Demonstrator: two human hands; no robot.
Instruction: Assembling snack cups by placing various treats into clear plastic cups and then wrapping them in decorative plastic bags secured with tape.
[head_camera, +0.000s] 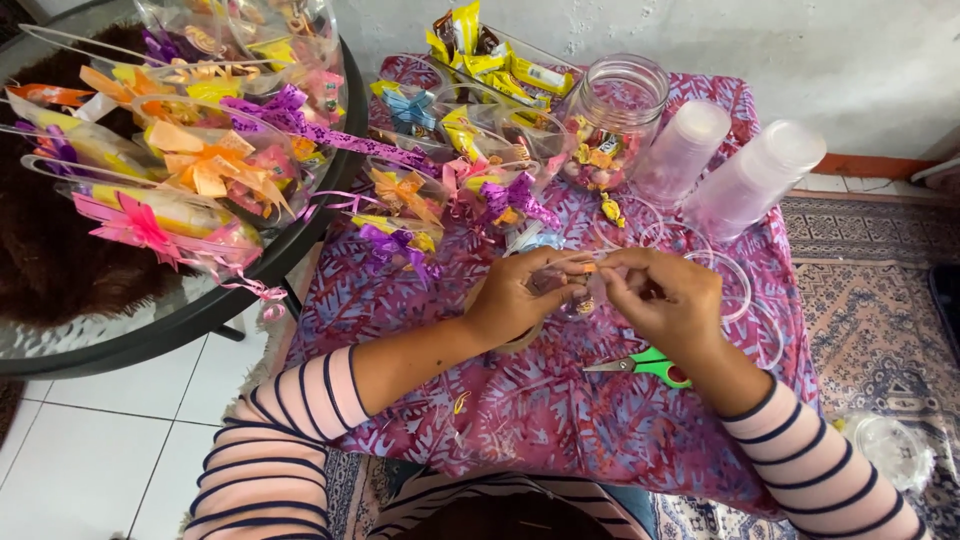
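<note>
My left hand and my right hand meet over the cloth-covered table. Together they hold a small clear plastic cup with sweets inside. The right fingers pinch at its rim, while the left hand cups it from the side. Green-handled scissors lie on the cloth just below my right hand. Both forearms wear striped sleeves.
A glass jar of sweets and two stacks of clear cups stand behind. Ribbon-topped filled cups crowd the table's back. Left, a round glass table carries more finished ones. Loose clear lids lie at right.
</note>
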